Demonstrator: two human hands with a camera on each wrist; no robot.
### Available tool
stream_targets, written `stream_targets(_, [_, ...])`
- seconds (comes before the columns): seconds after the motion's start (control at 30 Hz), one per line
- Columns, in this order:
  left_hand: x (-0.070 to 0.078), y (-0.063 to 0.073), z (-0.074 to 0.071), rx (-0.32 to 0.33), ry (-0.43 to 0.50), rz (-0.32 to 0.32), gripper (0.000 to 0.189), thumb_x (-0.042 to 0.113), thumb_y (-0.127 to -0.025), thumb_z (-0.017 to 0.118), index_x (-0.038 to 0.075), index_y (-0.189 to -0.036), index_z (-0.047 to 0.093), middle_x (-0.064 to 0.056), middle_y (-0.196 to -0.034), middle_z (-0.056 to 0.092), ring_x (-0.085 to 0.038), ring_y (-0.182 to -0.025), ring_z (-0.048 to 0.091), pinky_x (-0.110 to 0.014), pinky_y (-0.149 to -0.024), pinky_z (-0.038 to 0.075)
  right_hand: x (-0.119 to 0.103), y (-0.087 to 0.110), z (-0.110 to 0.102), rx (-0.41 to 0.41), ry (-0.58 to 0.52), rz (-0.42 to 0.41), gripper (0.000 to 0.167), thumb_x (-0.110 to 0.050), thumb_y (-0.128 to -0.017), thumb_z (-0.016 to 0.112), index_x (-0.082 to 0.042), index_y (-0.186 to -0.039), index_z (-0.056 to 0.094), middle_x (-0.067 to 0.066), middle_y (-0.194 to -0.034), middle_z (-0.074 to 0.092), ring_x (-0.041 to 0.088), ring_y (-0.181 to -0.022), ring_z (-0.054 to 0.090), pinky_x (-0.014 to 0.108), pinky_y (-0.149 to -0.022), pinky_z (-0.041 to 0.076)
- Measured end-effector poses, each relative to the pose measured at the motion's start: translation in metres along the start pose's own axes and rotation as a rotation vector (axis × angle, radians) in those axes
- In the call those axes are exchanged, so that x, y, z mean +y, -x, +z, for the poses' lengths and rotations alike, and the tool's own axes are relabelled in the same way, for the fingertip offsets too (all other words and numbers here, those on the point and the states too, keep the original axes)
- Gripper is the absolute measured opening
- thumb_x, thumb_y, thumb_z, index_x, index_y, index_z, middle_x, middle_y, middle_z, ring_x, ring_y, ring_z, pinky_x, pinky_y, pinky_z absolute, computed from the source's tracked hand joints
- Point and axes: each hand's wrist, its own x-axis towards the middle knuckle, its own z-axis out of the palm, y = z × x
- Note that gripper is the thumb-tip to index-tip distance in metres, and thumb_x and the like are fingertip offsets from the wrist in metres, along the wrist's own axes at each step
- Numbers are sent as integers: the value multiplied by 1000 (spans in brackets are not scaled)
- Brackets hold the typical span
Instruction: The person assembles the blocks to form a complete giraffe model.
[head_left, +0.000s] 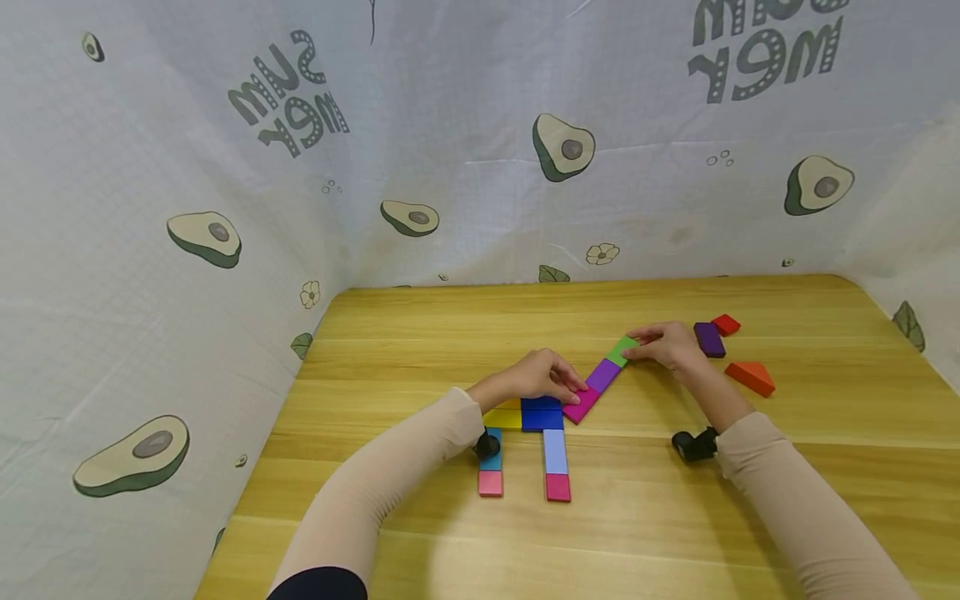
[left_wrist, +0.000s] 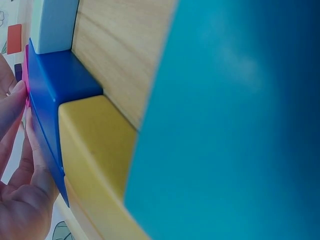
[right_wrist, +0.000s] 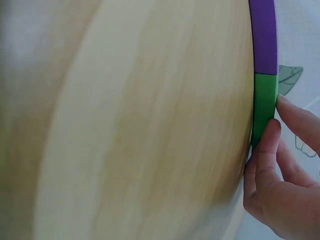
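A slanting row of flat blocks runs up and right: magenta [head_left: 579, 410], purple [head_left: 602, 376], green [head_left: 619, 350]. At its lower end, my left hand [head_left: 534, 375] pinches the magenta block between thumb and fingers. My right hand [head_left: 666, 343] grips the far end of the green block, also seen in the right wrist view [right_wrist: 265, 102]. Left of the row lie blue blocks [head_left: 542, 419] against a yellow block [head_left: 504, 417], partly hidden by the left arm. Below them, a light blue block [head_left: 555, 451] meets a crimson one [head_left: 558, 487], and a teal block [head_left: 491, 461] meets a pink one [head_left: 491, 483].
To the right of my right hand lie a dark purple block [head_left: 709, 340], a red block [head_left: 726, 324] and an orange triangular block [head_left: 752, 377]. All rest on a wooden table [head_left: 637, 525]. A white cloth [head_left: 480, 150] printed with avocados surrounds its back and sides.
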Motion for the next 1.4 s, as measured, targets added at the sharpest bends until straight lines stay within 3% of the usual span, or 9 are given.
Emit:
stream_targets(0.5, [4,0,-3,2,-16,4,19,4,-88,76,0,-106,77,-7,-98,75,-7,-82,67,-18,-78,54,-4,1,-2,-6,-32,-10,54,-8,-91,74,15,-135,52,15,-107,53,18,-90,48,20,-70,52])
stream_targets(0.73, [3,-1,-3,1,-25,8,19,4,-88,76,0,-107,77,-6,-98,75,-5,-82,65,-17,-78,54,-1,2,-15,110,7,-87,52,-16,-92,74,11,-132,56,13,-101,56,15,-82,52,20,-66,49])
stream_targets(0.9, [4,-1,-3,0,-24,12,20,4,-87,76,0,-107,77,-6,-98,75,-4,-82,65,-17,-78,54,7,1,-31,183,-13,-112,51,-18,-93,73,11,-132,56,12,-101,54,13,-75,62,21,-68,54])
stream_targets(1.1, [2,-1,-2,3,-23,7,20,5,-87,76,1,-106,77,-6,-98,75,-6,-82,66,-18,-78,54,16,5,-51,267,54,-133,52,-24,-94,71,9,-132,58,7,-99,55,9,-71,61,26,-58,51])
stream_targets(1.23, [0,-1,-1,4,-6,10,19,4,-87,76,0,-106,77,-9,-99,75,-9,-83,67,-17,-76,54,23,8,-64,301,106,-105,54,-29,-95,70,8,-133,58,10,-101,58,11,-75,57,22,-61,50])
stream_targets(1.4, [2,1,-1,-1,2,10,20,3,-88,76,-2,-107,76,-11,-100,75,-13,-85,67,-17,-76,54,30,10,-76,309,83,1,58,-29,-95,69,8,-137,53,14,-109,55,21,-89,50,17,-60,46])
